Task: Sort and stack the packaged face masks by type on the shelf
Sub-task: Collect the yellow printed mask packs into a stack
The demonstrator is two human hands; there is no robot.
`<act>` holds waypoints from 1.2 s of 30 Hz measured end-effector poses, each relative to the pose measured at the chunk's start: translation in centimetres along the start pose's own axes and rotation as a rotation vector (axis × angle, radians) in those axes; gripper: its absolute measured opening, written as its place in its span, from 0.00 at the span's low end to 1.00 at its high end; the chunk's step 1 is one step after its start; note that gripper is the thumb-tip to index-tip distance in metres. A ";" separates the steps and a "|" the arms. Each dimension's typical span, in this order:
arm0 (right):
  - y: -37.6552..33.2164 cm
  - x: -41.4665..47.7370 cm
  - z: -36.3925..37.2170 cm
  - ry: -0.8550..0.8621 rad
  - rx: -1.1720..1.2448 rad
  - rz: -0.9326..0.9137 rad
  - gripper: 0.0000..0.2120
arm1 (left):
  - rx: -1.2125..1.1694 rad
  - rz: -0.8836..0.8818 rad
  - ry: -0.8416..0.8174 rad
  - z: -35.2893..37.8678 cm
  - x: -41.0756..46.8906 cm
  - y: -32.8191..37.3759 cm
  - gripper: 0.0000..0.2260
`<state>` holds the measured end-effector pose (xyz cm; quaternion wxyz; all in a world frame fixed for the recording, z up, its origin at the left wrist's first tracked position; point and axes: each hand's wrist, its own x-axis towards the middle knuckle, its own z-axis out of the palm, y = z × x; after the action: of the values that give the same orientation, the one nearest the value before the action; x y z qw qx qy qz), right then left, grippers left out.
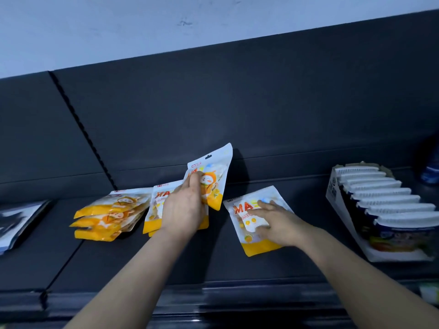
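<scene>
Since the packs are thin, glossy pouches, they will probably handle light, floppy and a bit slippery, so grip an edge or corner rather than the face.

The dark shelf carries everything. At the far right is a cardboard display carton of white-topped items, not part of the sort.

The left stack is several orange character packs piled flat, a bit uneven. Just beside it is the middle pile, with "MA.." print faces, partly hidden under the left wrist.

The lifted pack has a character print and is tilted up off the shelf, hang-hole end high. The left hand pinches it at its lower left portion, so most of the pouch sticks up and right beyond the grip. By its print it likely belongs on the left stack.

The flat pack lies alone right of centre, "MA.." print up. The right hand rests on it with fingers spread, pressing its right half, nothing pinched. It likely goes to the middle pile.
</scene>
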<state>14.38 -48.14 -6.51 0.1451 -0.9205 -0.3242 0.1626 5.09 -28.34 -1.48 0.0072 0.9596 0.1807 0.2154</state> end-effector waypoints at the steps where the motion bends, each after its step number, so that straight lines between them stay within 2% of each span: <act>1: 0.1 -0.3 0.2 0.007 -0.021 -0.007 0.31 | 0.007 0.007 0.013 0.0 -0.1 0.2 0.28; 4: 0.3 -0.6 0.4 0.086 -0.213 -0.028 0.38 | -0.007 0.022 0.051 0.0 -0.3 0.5 0.27; 7: 0.5 -0.3 0.6 0.196 -0.307 -0.070 0.34 | 0.009 -0.049 0.079 -0.3 -0.5 -0.7 0.27; 9: 0.7 -0.2 1.2 0.221 -0.262 -0.078 0.32 | 0.021 -0.098 0.156 -0.2 -0.5 -2.2 0.26; 11: 1.0 -0.1 1.8 0.158 -0.114 -0.073 0.35 | 0.025 -0.107 0.174 0.4 -0.3 -4.0 0.28; 13: 1.1 -0.4 1.7 0.032 -0.056 -0.046 0.42 | 0.056 -0.087 0.023 1.5 0.1 -5.6 0.30; 15: 1.0 -0.6 1.4 -0.046 -0.114 -0.021 0.48 | 0.072 -0.064 -0.249 2.8 0.3 -6.8 0.31; 16: 0.8 -0.7 1.3 -0.055 -0.144 -0.007 0.49 | 0.059 -0.051 -0.360 3.2 0.3 -7.2 0.31; 18: 0.5 -0.4 1.4 0.008 -0.174 0.019 0.45 | 0.012 -0.035 -0.432 3.5 0.3 -7.7 0.33; 22: -0.4 0.0 2.8 0.286 -0.233 0.040 0.30 | -0.093 -0.071 -0.328 2.4 -0.1 -7.1 0.36; 24: -1.1 0.2 3.0 0.331 -0.138 0.077 0.26 | -0.116 -0.044 -0.244 1.9 -0.3 -6.8 0.36; 28: -4.5 1.1 2.2 0.523 0.052 0.016 0.27 | -0.235 -0.068 0.018 0.4 0.2 -8.2 0.31; 31: -8.9 2.0 1.3 0.639 0.108 -0.096 0.29 | -0.139 -0.170 0.175 -1.2 1.4 -12.4 0.28; 33: -12.1 3.0 1.1 0.648 0.140 -0.163 0.30 | -0.030 -0.297 0.078 -1.9 1.9 -16.7 0.24; 36: -16.5 4.8 1.1 0.578 0.131 -0.153 0.31 | -0.056 -0.458 -0.220 -1.0 1.4 -22.0 0.19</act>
<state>8.35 -32.52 -2.35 0.3023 -0.8902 -0.3267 -0.0970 -1.74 -7.40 -2.00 0.1019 0.9108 0.3853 0.1075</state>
